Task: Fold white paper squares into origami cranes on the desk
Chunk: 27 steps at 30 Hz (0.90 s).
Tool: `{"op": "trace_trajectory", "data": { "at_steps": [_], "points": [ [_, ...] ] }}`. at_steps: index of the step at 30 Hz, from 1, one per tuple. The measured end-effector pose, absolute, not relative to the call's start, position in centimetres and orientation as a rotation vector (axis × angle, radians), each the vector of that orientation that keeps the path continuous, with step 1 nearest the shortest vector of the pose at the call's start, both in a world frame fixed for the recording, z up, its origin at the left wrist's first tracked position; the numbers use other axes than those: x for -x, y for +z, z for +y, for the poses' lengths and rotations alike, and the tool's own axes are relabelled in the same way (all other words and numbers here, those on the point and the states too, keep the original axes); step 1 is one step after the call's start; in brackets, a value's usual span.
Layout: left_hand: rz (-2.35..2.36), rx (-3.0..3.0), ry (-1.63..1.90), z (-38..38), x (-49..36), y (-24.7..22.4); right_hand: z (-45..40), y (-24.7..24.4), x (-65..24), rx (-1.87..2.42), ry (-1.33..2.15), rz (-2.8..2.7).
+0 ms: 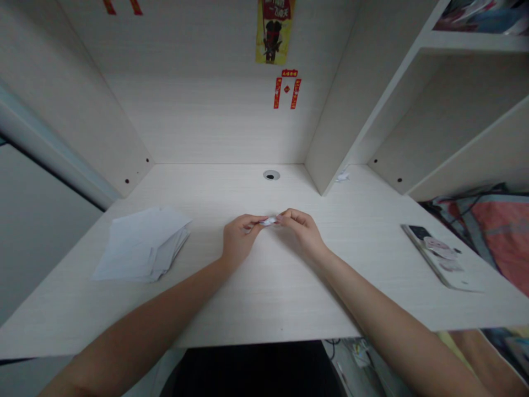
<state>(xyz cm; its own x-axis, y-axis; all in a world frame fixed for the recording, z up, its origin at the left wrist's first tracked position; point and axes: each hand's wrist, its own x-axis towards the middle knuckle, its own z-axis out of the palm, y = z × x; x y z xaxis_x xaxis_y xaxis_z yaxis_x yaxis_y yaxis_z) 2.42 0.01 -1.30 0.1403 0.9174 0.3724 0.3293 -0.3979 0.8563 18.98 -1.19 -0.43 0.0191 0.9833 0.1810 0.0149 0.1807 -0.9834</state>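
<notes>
On the left, a loose stack of white paper sheets [136, 242] is lying on the pale wood-grain counter [268, 309]. Mid-counter, the left hand [239, 237] is pinching one end of a small, folded-looking white paper piece [269, 221], and the right hand [305, 230] is pinching the other! It's probably feeling light, thin and easily torn, fingertip holds at both ends likely suiting it. Far right, a flat whitish phone [436, 260] is resting.
</notes>
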Motion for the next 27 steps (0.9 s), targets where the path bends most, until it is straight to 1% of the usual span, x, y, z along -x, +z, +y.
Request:
{"op": "trace_trajectory", "data": {
  "at_steps": [7,19,27],
  "points": [
    [1.244,-1.789,1.243,0.15,-2.55,-1.28,-1.29,-0.58,-18.91,1.066,1.099,-1.158],
    [1.352,-1.765,1.194,0.33,-2.68,-1.2,-1.26,-0.12,-19.09,1.191,0.965,-1.299],
    [1.228,-1.684,1.162,0.56,-2.63,-1.74,-1.32,-0.07,-19.08,1.147,1.067,-1.252]
  ]
}}
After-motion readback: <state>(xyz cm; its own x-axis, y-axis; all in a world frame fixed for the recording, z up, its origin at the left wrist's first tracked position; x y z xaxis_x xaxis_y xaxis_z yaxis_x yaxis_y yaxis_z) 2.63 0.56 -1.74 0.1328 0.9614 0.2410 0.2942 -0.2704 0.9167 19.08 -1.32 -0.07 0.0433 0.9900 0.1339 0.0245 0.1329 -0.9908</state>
